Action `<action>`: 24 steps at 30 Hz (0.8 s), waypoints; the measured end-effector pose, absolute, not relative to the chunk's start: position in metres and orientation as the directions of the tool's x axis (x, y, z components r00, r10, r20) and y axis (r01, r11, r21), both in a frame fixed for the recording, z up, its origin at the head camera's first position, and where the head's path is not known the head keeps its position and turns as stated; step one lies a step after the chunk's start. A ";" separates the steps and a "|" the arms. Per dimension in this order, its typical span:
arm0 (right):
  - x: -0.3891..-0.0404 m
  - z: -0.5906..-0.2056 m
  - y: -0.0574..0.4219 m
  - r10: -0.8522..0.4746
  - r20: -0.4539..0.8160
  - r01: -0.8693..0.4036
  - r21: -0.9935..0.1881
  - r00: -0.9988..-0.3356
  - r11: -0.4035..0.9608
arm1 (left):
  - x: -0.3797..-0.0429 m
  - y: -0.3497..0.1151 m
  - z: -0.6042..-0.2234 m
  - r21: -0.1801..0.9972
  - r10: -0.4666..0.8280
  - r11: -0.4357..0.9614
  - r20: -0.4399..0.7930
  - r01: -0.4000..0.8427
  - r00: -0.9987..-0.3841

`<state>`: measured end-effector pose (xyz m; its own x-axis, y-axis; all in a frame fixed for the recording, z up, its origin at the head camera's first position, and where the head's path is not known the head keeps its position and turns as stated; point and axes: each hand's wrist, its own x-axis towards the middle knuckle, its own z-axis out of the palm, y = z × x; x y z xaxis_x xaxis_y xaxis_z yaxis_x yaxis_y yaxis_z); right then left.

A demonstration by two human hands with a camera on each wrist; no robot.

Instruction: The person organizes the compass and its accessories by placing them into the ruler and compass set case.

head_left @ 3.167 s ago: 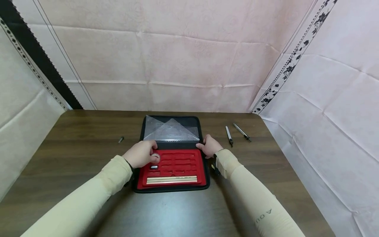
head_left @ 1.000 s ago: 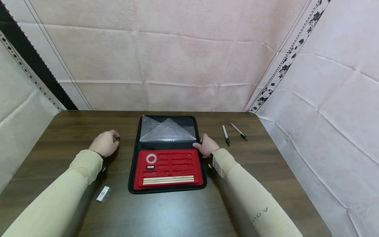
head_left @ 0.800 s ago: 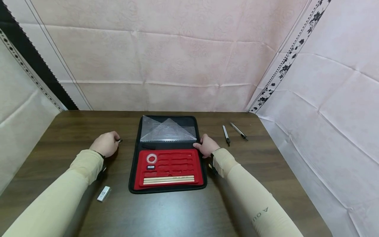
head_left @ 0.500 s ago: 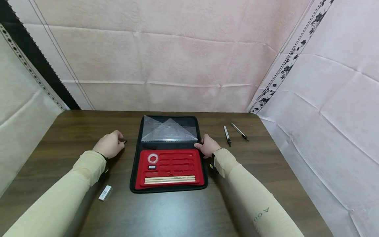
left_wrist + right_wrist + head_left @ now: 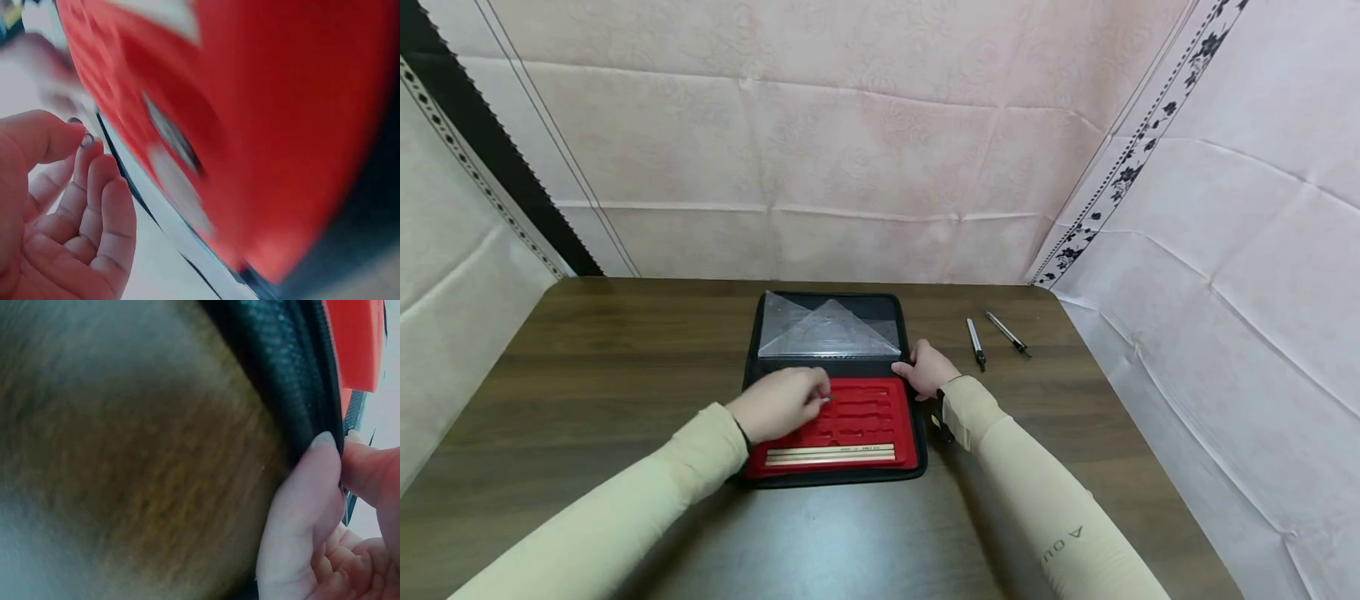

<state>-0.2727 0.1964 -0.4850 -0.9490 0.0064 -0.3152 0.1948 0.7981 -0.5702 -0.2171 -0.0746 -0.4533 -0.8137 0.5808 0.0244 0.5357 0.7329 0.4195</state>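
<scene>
My left hand (image 5: 782, 404) is over the left part of the red tray (image 5: 880, 417), its thumb and fingertips pinching a small dark cylindrical piece (image 5: 87, 140) with a ring-like end. That piece is mostly covered by the fingers, so its kind is unclear. The tray sits in an open black zip case (image 5: 831, 481). At the case's right edge, my right hand (image 5: 927, 369) grips the zippered rim between thumb and fingers, as the right wrist view shows. Pale pencils (image 5: 831, 455) lie in the tray's front slot. A white ring and a small dark insert are behind the left hand in the head view.
Clear plastic set squares (image 5: 831, 329) are tucked in the case's lid pocket. Two silver-and-black drawing tools (image 5: 976, 344) lie right of the case on the wooden table (image 5: 625, 367). Cloth hangs behind and at both sides.
My left hand has picked the small dark piece off the table at the left and carried it right, over the tray. The white eraser-like block is now behind the left arm. My right hand stays put.
</scene>
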 end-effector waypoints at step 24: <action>-0.269 -0.483 0.195 0.008 -0.297 0.184 -0.571 -0.955 0.800 | -0.193 -0.037 -0.466 0.468 0.639 0.693 -0.047 0.549 -0.767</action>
<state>-0.2687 0.1950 -0.4826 -0.9548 0.0076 -0.2972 0.1839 0.8004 -0.5705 -0.1935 -0.0366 -0.4656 -0.7674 0.6394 -0.0471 0.5486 0.6929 0.4679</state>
